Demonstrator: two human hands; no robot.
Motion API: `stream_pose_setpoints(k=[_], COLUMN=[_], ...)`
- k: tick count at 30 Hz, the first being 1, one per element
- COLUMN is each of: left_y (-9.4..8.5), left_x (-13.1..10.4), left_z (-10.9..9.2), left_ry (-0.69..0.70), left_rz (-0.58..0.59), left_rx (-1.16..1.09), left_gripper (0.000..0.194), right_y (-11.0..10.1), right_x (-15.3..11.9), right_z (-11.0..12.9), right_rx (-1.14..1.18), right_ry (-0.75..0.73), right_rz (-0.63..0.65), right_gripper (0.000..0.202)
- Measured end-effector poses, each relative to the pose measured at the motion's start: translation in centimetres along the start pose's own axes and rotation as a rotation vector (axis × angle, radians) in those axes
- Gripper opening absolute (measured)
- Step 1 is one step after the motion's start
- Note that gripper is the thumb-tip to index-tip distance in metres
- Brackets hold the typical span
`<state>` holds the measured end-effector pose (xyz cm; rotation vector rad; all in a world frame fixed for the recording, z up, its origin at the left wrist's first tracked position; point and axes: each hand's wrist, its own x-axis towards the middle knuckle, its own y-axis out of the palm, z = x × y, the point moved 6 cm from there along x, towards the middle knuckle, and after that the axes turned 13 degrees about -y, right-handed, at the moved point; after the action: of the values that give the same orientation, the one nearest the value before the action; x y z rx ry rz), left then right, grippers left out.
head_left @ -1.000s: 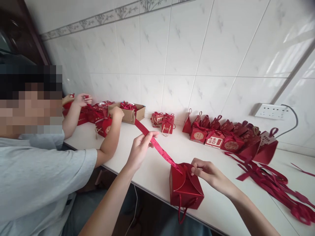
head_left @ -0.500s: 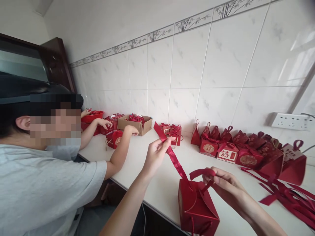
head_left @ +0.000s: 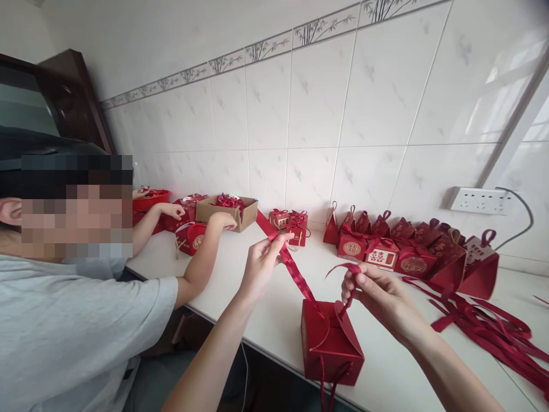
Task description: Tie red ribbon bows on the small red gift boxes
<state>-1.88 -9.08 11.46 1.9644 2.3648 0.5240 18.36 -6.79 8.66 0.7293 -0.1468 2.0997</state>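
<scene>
A red gift box stands near the table's front edge, with its curved flaps folded over the top and cord handles hanging at the front. A red ribbon comes up out of its top in two lengths. My left hand, up and left of the box, pinches the longer length, whose end sticks out beyond the fingers. Above the box's right side, my right hand pinches the other length between thumb and fingers, with its loose tip curling to the left.
Rows of red boxes stand by the wall at right, with loose red ribbons before them. A cardboard box of ribbons and small red boxes are farther back. At left, a person in a grey shirt leans arms over the table.
The view has shifted right. Both hands still hold the ribbon; the right-hand length is pulled up straighter, and its loose end now points left as a thin curl.
</scene>
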Motion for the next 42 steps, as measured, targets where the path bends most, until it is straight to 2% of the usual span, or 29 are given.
stream_pose_setpoints(k=[7,13,17,23,28,32,35,37,40,42], left_y=[-0.3,-1.0,-1.5,-0.4,0.3,0.9,1.6,2.0,2.9,3.6], left_x=[0.1,-0.5,-0.2,0.6,0.5,-0.1,-0.2,0.0,0.3,0.5], left_z=[-0.3,-1.4,-1.8,-1.3,-1.2,-1.6,-1.7,-1.6,-1.8,-2.0], left_ry=[0.042,0.132,0.134,0.073,0.092,0.113,0.08,0.06,0.074,0.097], left_rz=[-0.046,-0.153,-0.181,-0.109,-0.057,0.084,0.183,0.188,0.169,0.155], left_rx=[0.045,0.239,0.23,0.116,0.184,0.183,0.092,0.085,0.158,0.205], left_gripper=[0.032,0.037,0.036,0.036,0.032,0.026,0.037,0.035,0.019,0.019], right_y=[0.7,1.7,1.5,-0.3,-1.7,-2.5,-2.6,-2.5,-2.2,-1.7], right_x=[2.2,3.4,3.8,3.9,3.3,2.8,2.8,2.8,2.9,3.0], right_z=[1.9,3.3,3.7,3.9,4.3,4.8,4.8,4.7,4.6,4.8], right_rx=[-0.058,-0.175,-0.308,-0.23,-0.177,-0.181,-0.14,-0.13,-0.135,-0.127], right_ry=[-0.095,-0.177,-0.178,-0.229,-0.241,-0.25,-0.262,-0.262,-0.257,-0.26], right_rz=[-0.016,-0.013,-0.041,-0.205,-0.281,-0.31,-0.316,-0.327,-0.331,-0.32], right_gripper=[0.022,0.024,0.03,0.03,0.029,0.029,0.03,0.031,0.031,0.03])
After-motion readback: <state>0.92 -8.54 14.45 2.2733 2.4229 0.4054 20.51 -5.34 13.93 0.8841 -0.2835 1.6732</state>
